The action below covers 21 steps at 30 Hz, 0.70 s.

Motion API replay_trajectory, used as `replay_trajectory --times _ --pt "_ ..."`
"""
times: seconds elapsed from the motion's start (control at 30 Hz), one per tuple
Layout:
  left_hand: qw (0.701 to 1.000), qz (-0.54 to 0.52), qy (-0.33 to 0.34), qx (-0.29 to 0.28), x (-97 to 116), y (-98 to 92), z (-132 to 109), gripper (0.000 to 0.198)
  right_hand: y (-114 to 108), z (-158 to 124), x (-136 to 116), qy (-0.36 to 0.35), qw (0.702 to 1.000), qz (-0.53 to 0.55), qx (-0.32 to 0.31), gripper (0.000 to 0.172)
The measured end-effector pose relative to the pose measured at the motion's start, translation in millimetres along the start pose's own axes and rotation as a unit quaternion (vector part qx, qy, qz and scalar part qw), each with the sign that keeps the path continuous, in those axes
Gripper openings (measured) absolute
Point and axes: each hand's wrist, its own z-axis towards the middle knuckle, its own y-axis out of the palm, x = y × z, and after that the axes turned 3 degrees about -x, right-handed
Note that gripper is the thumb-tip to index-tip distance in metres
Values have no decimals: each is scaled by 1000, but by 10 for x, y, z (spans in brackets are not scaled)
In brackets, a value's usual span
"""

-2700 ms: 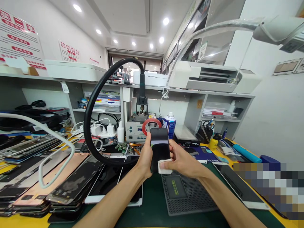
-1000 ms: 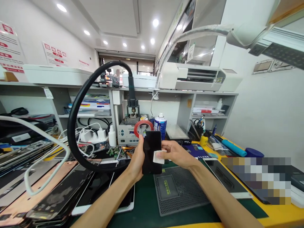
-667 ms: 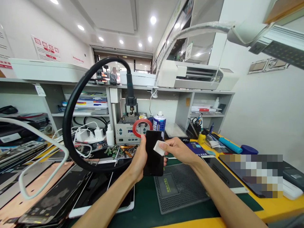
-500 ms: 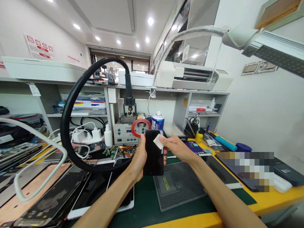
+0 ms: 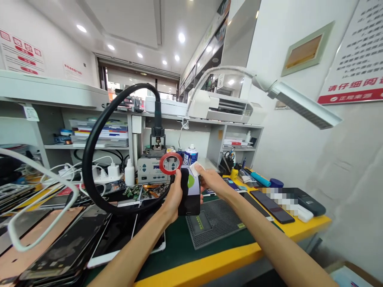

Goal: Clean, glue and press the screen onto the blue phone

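Note:
My left hand (image 5: 172,196) is wrapped round the left edge of a black phone (image 5: 189,192), holding it upright above the green mat (image 5: 179,247). The phone's screen now shows a lit patch with a green spot. My right hand (image 5: 209,180) pinches a small white wipe (image 5: 194,168) against the phone's top right corner. Both forearms reach in from the bottom of the view.
A grey mesh pad (image 5: 215,223) lies on the mat under the phone. Stacked phone screens (image 5: 60,239) fill the left. Behind stand a rework station (image 5: 149,167) with a black hose (image 5: 98,151), a red tape ring (image 5: 170,162), a spray can (image 5: 190,154) and a white desk lamp (image 5: 299,104). The yellow desk edge (image 5: 227,259) runs in front.
The wipe has travelled from the phone's lower end up to its top corner. The screen, dark before, now shows a lit image. My head has turned right and pulled back.

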Motion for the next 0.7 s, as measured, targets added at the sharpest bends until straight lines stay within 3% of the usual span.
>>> replay_trajectory --times 0.23,0.33,0.43,0.7 --pt "1000 -29 1 -9 -70 41 21 75 -25 -91 -62 -40 990 -110 72 52" --pt "1000 -23 0 -4 -91 51 11 61 0 -112 -51 -55 984 -149 81 43" --pt "1000 -8 -5 -3 -86 60 -1 50 36 -114 -34 -62 977 -185 87 40" --pt "998 -15 -62 -14 -115 121 -10 45 -49 -261 -16 -37 956 -276 92 39"
